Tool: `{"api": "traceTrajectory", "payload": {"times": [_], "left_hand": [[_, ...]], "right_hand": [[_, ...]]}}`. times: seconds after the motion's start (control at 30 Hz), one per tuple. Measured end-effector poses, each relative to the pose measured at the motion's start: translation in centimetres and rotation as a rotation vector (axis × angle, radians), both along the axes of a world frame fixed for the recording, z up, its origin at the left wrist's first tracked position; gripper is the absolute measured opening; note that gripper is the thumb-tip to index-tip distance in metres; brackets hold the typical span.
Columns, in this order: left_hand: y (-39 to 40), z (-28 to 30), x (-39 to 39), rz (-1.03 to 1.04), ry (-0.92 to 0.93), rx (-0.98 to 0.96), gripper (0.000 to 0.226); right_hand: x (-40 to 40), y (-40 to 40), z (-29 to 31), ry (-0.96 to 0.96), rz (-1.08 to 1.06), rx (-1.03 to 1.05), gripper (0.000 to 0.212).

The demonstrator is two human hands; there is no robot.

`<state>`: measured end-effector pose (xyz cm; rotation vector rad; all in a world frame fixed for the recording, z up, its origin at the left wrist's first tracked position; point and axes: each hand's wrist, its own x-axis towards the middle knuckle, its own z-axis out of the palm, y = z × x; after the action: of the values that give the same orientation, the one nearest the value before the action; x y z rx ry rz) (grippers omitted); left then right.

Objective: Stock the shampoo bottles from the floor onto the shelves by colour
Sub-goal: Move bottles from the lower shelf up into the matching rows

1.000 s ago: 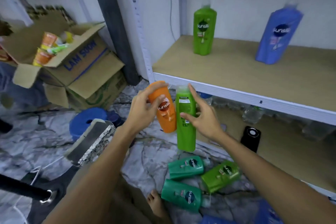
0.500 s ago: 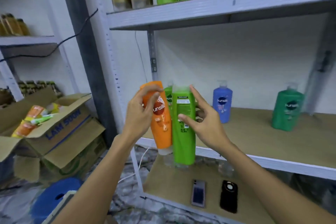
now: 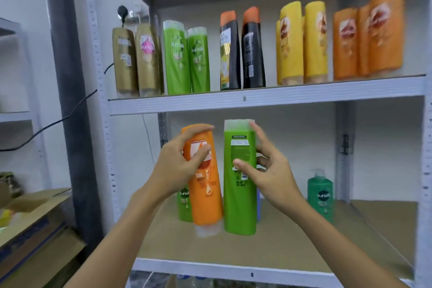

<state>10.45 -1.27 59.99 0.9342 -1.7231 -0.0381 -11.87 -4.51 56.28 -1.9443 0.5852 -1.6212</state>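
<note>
From the head camera, the left hand [image 3: 174, 170] is wrapped around an orange shampoo bottle [image 3: 205, 184], fingers over its upper front, holding it cap-down and slightly tilted in front of the middle shelf [image 3: 292, 236]. The right hand [image 3: 268, 170] grasps a green shampoo bottle [image 3: 239, 194], thumb on its back label and fingers behind its right side, also cap-down, just beside the orange one. Both bottles hang above the front left part of the middle shelf.

Behind them on that shelf stands a small green pump bottle [image 3: 184, 203], mostly hidden, and a dark green pump bottle [image 3: 320, 196] stands toward the back right.

On the upper shelf [image 3: 257, 98], bottles stand grouped from left to right: gold [image 3: 136, 58], light green [image 3: 187, 58], black with orange caps [image 3: 242, 51], yellow [image 3: 301, 44], and orange [image 3: 369, 35] at the right end.
</note>
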Motion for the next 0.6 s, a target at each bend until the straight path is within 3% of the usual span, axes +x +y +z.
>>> {"api": "traceTrajectory", "payload": {"times": [0.2, 0.6], "left_hand": [[-1.8, 4.3, -2.9, -0.126, 0.012, -0.053, 0.039], [-6.1, 13.8, -7.0, -0.129, -0.079, -0.276, 0.036]], "right_hand": [[-3.5, 0.0, 4.4, 0.027, -0.07, -0.067, 0.084], [-8.4, -2.7, 13.2, -0.017, -0.263, -0.236, 0.082]]}}
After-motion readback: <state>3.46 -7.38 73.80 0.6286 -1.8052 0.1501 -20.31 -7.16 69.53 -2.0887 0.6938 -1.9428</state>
